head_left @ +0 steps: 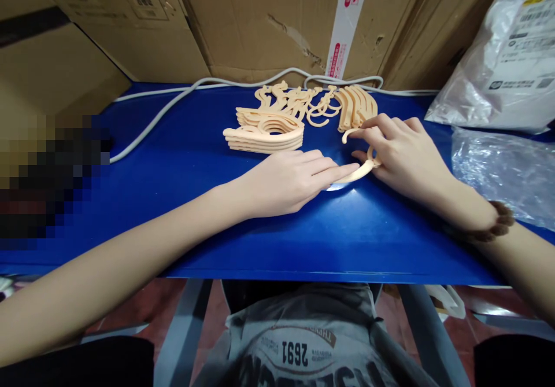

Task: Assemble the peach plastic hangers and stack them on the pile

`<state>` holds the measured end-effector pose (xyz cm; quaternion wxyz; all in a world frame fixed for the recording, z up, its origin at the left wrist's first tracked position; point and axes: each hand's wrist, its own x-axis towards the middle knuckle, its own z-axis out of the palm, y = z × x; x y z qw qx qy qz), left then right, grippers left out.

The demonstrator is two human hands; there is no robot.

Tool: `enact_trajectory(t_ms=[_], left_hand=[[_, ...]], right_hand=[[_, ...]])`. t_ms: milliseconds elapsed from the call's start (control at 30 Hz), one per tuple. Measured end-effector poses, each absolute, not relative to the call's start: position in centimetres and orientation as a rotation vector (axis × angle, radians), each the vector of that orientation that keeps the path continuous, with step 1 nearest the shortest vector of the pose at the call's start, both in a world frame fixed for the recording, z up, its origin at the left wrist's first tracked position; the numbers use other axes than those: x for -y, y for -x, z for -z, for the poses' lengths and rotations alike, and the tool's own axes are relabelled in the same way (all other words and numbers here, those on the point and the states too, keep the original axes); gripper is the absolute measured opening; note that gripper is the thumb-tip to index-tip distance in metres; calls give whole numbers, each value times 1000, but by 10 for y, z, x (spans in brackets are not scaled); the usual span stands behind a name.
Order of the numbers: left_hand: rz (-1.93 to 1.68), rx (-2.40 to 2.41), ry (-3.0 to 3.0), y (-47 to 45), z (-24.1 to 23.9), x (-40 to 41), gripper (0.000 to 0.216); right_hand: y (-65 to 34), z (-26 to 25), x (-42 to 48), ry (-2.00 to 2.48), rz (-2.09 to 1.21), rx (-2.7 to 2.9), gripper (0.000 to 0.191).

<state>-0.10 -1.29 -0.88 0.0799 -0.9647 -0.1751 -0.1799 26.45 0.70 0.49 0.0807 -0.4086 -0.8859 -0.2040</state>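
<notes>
A peach plastic hanger arm (pixel 361 172) lies under the fingertips of my left hand (pixel 290 181); that hand's fingers are held together along it, and its thumb is hidden. My right hand (pixel 396 153) is closed around a matching plastic hanger hook (pixel 372 155), whose curved tip (pixel 346 136) shows past the index finger. Arm and hook meet beside my right fingers; whether they are locked together I cannot tell. Just beyond my right hand stands a row of curved hanger arms (pixel 358 104). Behind my left hand sits a stack of hanger arms (pixel 264 138).
Loose hanger hooks (pixel 288 99) lie at the back of the blue table (pixel 195 225). A white cable (pixel 173 106) runs along the cardboard boxes (pixel 260 22). At the right are a white plastic parcel bag (pixel 498 69) and a clear plastic bag (pixel 503 170).
</notes>
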Motion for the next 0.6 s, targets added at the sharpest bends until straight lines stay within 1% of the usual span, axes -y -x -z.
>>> enact_trajectory(t_ms=[167, 333, 467, 600], left_hand=[[573, 497, 2916, 1, 10, 12, 32], [665, 490, 2821, 1, 9, 8, 24], [653, 441, 2799, 3, 11, 4, 25], [660, 417, 2835, 3, 12, 4, 24]], right_hand=[[-263, -7, -5, 1105, 567, 2666, 28], [-261, -5, -4, 928, 441, 2701, 24], [-257, 0, -2, 760, 309, 2744, 23], [-254, 2, 0, 707, 224, 2759, 22]])
